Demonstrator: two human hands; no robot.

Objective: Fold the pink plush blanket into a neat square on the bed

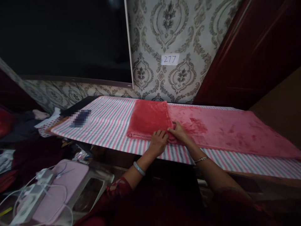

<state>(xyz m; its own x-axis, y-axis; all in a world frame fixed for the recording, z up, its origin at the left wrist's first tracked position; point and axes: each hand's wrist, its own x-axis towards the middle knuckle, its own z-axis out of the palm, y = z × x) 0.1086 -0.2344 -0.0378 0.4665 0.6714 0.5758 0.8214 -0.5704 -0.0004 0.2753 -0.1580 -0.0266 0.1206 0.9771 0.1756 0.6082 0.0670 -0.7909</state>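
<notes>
A plush blanket (221, 128) lies lengthwise on a striped cloth, its left part folded into a thick, deeper red stack (150, 117) and its paler right part spread out flat. My left hand (158, 142) is closed over the front edge of the stack, fingers curled on top. Just to the right, my right hand (178, 132) grips the stack's right edge near the front corner, with thumb and fingers around the fabric. Its fingertips are partly hidden by the fold.
The striped cloth (105, 122) covers a long table against a patterned wall. A pixelated dark object (80, 118) lies at its left end. A large television (63, 40) hangs behind. Below left, a pink stool (63, 179) bears a power strip (33, 197) with loose cables.
</notes>
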